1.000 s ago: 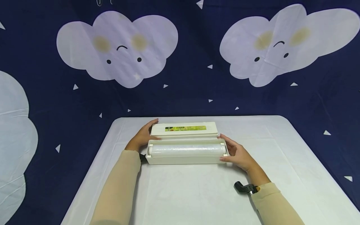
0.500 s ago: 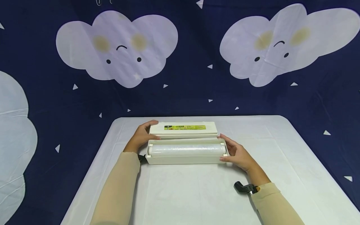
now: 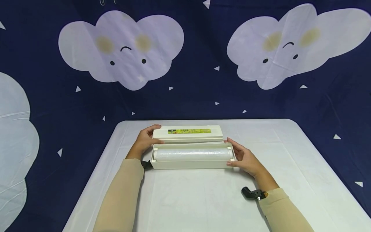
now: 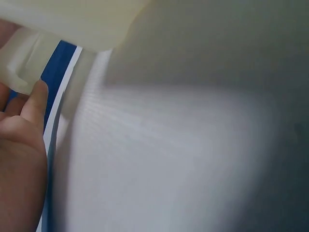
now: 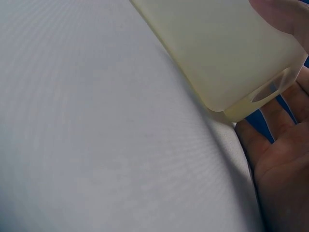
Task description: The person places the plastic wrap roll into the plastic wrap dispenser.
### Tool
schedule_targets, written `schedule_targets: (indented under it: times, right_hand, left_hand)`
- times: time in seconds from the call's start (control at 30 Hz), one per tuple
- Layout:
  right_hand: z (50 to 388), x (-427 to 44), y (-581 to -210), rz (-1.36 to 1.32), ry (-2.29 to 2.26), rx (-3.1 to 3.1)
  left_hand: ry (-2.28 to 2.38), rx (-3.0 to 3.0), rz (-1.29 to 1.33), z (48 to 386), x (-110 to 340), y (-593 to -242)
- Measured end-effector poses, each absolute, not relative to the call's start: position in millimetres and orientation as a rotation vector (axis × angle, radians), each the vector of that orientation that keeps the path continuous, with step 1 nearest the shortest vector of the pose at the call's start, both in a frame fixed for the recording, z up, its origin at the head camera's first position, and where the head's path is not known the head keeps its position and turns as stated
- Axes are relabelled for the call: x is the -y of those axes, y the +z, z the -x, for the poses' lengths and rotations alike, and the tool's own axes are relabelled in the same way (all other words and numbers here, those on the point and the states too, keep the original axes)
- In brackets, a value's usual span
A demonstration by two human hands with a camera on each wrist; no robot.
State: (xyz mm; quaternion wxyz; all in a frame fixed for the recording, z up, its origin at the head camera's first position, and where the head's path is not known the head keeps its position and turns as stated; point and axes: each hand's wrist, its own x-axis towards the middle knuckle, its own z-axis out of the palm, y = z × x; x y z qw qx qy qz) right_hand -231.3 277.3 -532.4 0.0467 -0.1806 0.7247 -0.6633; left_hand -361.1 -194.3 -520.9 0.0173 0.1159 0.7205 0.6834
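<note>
A long cream plastic box (image 3: 191, 165) stands uncovered on the table, with a roll of clear film (image 3: 192, 154) inside. My right hand (image 3: 246, 159) grips the box by its right end, thumb on the front wall and fingers behind. Just behind the box lies its cream lid (image 3: 215, 131), which bears a yellow-green label (image 3: 189, 131). My left hand (image 3: 143, 140) holds the lid's left end between thumb and fingers. In the right wrist view the box (image 5: 227, 53) shows an oval opening in its end. The left wrist view shows the lid's end (image 4: 31, 53) at my fingers.
A white cloth covers the table (image 3: 197, 199). Behind it hangs a dark blue curtain (image 3: 200, 106) with clouds and small triangles. Black camera straps sit at both wrists, the right one (image 3: 252, 193) plainly visible.
My left hand has shifted the lid slightly to the left behind the box. The right hand and the box have stayed in place.
</note>
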Motion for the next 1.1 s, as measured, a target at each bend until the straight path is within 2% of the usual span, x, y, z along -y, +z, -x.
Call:
schedule_targets:
  times: [1.1]
  right_hand:
    - [231.8,-279.9,-534.8,0.577,-2.023,-2.197]
  left_hand:
    - [2.267,-2.263,-0.319,346.0,214.3,-513.7]
